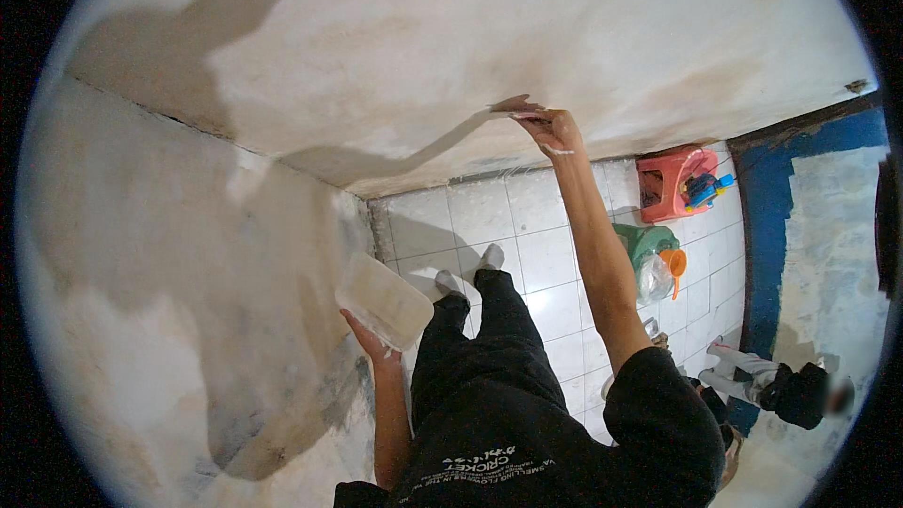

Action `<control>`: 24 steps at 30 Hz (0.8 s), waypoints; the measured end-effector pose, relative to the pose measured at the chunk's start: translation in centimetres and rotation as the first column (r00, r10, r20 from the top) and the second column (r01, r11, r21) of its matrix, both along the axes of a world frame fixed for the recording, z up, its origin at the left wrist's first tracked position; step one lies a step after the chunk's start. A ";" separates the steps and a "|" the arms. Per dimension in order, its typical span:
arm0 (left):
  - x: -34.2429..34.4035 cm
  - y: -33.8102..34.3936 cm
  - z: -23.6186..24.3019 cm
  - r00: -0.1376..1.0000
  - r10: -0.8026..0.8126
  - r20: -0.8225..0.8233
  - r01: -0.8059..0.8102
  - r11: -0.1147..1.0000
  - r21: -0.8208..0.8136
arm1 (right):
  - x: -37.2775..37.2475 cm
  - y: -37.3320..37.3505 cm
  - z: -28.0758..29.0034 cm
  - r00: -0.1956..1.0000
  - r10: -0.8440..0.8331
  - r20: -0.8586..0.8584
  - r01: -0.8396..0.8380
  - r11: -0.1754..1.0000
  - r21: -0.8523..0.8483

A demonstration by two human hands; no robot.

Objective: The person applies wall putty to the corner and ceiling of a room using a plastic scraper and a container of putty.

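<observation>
My right hand [549, 132], smeared with white paste, is closed on a thin flat spreader [510, 113] at the stained off-white wall [611, 28] in front of me. The spreader casts a shadow there; whether it touches the surface is hard to tell. My left hand [374, 339] holds a pale rectangular tray or board [386, 293] low at my left, beside the side wall [150, 254], with white paste on the fingers.
My socked feet stand on white floor tiles [536, 254]. At right are a pink stool [658, 169] with a blue object [703, 192], a green seat or container [640, 237] with an orange dipper [675, 265], a blue-edged wall [762, 226], and other people [790, 395] at lower right.
</observation>
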State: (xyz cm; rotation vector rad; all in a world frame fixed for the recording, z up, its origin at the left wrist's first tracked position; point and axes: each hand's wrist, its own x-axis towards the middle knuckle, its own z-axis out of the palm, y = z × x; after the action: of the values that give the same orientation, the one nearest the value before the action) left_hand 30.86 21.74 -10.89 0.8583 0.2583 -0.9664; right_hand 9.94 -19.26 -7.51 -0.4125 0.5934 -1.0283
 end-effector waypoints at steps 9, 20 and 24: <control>0.8 0.6 0.3 0.998 0.066 0.010 -0.066 0.998 -0.006 | -1.2 3.5 -9.2 0.987 0.150 0.063 -0.148 0.988 -0.035; -0.2 1.0 -0.2 1.000 0.028 0.013 -0.029 0.996 0.082 | -1.2 0.5 -5.8 0.995 -0.020 -0.100 0.028 0.996 0.083; 0.1 1.3 -1.1 0.999 -0.003 0.038 0.001 0.998 0.067 | -2.7 5.3 0.1 0.993 -0.119 0.003 0.118 0.988 0.098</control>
State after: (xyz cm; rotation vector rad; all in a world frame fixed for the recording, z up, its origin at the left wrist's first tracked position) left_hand 30.92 23.01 -12.00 0.9371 0.2587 -0.9466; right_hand 7.19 -13.97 -7.40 -0.2892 0.6637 -1.1091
